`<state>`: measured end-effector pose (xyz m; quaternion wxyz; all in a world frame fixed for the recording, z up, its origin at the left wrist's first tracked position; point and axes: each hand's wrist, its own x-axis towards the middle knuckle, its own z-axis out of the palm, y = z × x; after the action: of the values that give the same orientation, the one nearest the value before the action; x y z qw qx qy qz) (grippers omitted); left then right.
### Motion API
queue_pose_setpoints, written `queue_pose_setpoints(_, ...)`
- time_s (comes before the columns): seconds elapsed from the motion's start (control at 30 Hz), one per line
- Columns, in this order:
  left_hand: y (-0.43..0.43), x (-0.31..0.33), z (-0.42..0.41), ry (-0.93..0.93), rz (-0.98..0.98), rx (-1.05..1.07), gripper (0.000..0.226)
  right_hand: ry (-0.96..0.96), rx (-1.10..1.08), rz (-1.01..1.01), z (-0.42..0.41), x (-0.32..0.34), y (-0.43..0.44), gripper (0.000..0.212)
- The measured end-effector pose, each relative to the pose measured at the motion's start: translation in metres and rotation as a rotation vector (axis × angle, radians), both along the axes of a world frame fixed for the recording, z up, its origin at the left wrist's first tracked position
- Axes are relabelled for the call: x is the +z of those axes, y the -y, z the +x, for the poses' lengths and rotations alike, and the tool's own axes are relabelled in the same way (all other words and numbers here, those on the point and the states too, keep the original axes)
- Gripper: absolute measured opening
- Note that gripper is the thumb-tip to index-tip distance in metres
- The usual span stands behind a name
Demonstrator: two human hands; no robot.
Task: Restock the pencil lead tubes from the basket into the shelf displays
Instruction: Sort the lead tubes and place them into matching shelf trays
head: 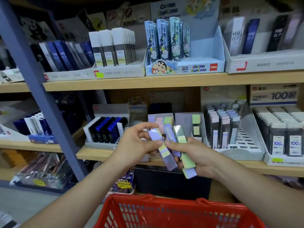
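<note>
Right hand (199, 156) clamped round a fan of lead tubes (180, 136), left hand (136, 142) pinching one purple-capped tube (156, 136) beside it, basket (125, 203) below both; light, stiff, slick plastic, so I'd pinch mid-body, not the cap.

lead tubes (169, 160): clear glossy plastic, pastel caps
basket (164, 201): red plastic mesh, slight sheen
shelf board (131, 83): pale wood look, smooth matt
upright post (32, 76): blue-grey painted metal, matt
display box (185, 67): printed cardboard
</note>
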<state>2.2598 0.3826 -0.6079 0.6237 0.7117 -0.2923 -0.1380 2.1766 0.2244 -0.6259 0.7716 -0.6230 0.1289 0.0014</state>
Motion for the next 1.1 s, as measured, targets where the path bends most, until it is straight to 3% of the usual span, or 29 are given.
queue_pose_setpoints(0.13,0.003,-0.003,0.011,-0.065,-0.073,0.041,0.041,0.013,0.076,0.019,0.001,-0.003,0.009,0.012)
queue_pose_setpoints(0.27,0.008,0.000,0.016,-0.295,-0.203,-0.129,0.033,0.028,0.098,0.088,0.000,-0.005,0.016,0.017)
queue_pose_setpoints(0.33,0.013,0.004,0.019,-0.285,-0.222,-0.130,0.025,0.021,0.103,0.143,-0.001,-0.005,0.020,0.017)
queue_pose_setpoints(0.43,0.025,0.010,0.022,-0.102,-0.141,-0.014,0.015,-0.019,0.038,0.097,-0.003,-0.003,0.029,0.008)
queue_pose_setpoints(0.53,0.040,0.017,0.026,0.013,-0.107,0.062,0.011,-0.041,-0.101,0.074,-0.008,-0.003,0.043,0.020)
queue_pose_setpoints(0.8,0.081,0.028,0.036,0.402,0.074,0.162,0.029,0.012,-0.283,-0.024,-0.020,0.003,0.059,0.014)
queue_pose_setpoints(0.93,0.100,0.039,0.038,0.726,0.372,0.224,0.031,0.023,-0.282,-0.004,-0.016,0.001,0.057,0.012)
queue_pose_setpoints(1.0,0.108,0.043,0.041,0.799,0.524,0.164,0.040,0.030,-0.290,0.013,-0.013,-0.001,0.057,0.010)
queue_pose_setpoints(1.1,0.117,0.049,0.044,0.916,0.716,0.083,0.034,0.026,-0.296,0.037,-0.010,-0.004,0.058,0.009)
